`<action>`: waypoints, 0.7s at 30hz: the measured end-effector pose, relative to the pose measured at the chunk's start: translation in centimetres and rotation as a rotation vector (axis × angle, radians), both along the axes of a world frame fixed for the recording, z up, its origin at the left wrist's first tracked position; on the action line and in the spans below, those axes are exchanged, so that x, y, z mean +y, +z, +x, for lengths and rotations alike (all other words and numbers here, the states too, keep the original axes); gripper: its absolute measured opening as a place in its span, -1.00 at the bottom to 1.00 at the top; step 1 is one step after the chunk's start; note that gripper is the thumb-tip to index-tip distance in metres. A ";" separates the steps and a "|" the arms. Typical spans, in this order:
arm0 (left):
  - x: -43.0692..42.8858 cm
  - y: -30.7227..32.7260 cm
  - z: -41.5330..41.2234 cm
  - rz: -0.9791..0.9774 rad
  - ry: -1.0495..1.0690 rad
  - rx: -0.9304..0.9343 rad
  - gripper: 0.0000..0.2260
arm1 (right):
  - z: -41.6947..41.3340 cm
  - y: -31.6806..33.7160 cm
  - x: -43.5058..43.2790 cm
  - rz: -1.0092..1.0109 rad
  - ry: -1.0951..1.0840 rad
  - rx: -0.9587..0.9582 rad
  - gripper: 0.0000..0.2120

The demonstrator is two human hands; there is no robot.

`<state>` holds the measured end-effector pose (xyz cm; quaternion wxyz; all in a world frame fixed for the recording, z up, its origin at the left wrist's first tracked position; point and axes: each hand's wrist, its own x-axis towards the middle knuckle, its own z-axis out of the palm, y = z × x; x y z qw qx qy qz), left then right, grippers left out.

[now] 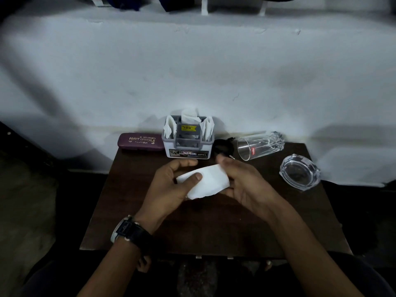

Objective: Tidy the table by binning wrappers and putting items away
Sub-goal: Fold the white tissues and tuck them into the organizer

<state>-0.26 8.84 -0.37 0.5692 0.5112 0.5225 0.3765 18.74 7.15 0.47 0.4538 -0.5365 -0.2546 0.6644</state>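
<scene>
Over the table, away from its edges, left hand and right hand grip a tissue.

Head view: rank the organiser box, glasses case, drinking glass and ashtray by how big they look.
1. organiser box, largest.
2. drinking glass and ashtray: they look alike, and the ashtray sits nearer the camera, so I won't rank them.
3. glasses case, smallest.

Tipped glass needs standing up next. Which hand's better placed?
Probably right. The glass lies on its side at the back right of the table, just beyond the right hand. The left hand pins the white paper with its thumb and could keep it; reaching the glass would mean crossing over.
</scene>
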 end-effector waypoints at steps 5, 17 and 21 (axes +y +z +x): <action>0.0 -0.4 0.1 -0.019 -0.018 0.006 -0.72 | -0.6 -0.7 -0.5 0.107 0.003 -0.222 -0.71; 0.0 0.3 -0.1 -0.187 0.002 -0.135 -0.67 | -0.4 0.0 -0.6 0.213 -0.060 -0.215 -0.77; 0.4 0.4 -0.4 -0.249 0.079 -0.255 -0.67 | -1.6 0.1 -0.6 0.222 -0.078 -0.086 -0.73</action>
